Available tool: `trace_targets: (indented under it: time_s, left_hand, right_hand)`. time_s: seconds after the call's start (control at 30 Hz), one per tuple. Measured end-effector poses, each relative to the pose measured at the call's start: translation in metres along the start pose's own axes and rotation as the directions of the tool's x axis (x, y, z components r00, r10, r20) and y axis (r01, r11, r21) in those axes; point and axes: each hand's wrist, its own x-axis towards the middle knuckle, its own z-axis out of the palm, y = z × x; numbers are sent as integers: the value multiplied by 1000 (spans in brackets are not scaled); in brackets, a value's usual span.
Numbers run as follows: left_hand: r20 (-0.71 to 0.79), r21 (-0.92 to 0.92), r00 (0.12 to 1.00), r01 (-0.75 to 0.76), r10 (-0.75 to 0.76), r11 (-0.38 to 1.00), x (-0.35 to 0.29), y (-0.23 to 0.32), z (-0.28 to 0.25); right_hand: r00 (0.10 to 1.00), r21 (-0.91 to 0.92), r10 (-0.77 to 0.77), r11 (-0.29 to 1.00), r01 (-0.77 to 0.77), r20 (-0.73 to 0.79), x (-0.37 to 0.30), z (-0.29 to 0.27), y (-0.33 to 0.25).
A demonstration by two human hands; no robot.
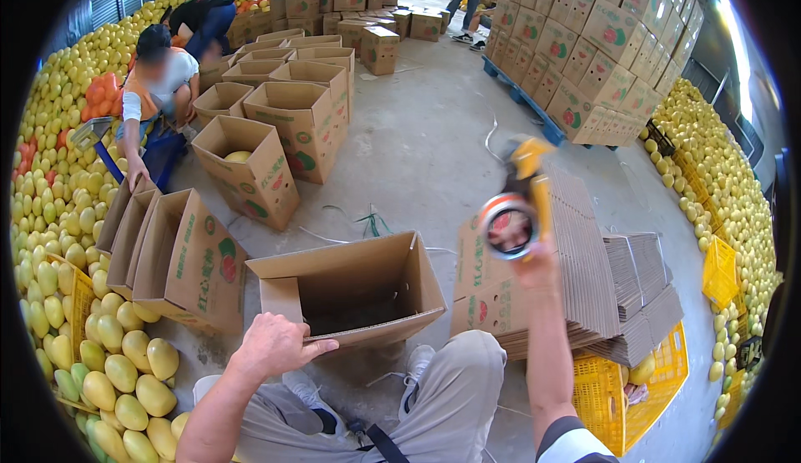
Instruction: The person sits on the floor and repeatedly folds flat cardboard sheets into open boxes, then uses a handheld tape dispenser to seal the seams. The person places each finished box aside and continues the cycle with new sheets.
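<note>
An open cardboard box (367,334) stands upright between my knees, and nothing shows inside it; part of its bottom is in shadow. My left hand (274,344) grips the box's near left rim, thumb lying along the edge. Raised to the right of the box, my right hand (536,264) is closed on a yellow tape dispenser (529,161), which is blurred by motion. Its tape roll (508,226) faces me. Just behind it leans a stack of flattened cardboard boxes (576,254).
Yellow pomelos (125,379) are heaped at the left, more (709,154) at the right. Open boxes (196,267) stand left and ahead. Yellow crates (602,396) sit at my right, below the tied cardboard (638,288). A co-worker (158,88) reaches toward boxes. Packed cartons (601,37) fill a blue pallet.
</note>
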Motion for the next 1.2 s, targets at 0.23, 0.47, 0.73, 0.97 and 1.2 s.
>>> trace_targets:
  time_s: [0.23, 0.47, 0.73, 0.97, 1.2]
  left_hand:
    - [-102, 51, 994, 37, -31, 998, 3, -9, 6]
    - [273, 64, 961, 34, -50, 997, 22, 12, -12]
    - [-513, 203, 844, -59, 157, 977, 17, -12, 20]
    - [-856, 180, 509, 134, 88, 975, 57, -19, 49]
    - [-864, 73, 504, 143, -10, 987, 64, -34, 62]
  right_hand:
    - [857, -120, 411, 911, -394, 312, 29, 51, 104]
    - [791, -354, 539, 828, -434, 291, 19, 46, 116]
    - [601, -816, 665, 577, -38, 443, 59, 78, 169]
    - [982, -290, 150, 951, -111, 118, 124, 135, 141]
    - [967, -502, 250, 843, -193, 46, 140, 132, 193]
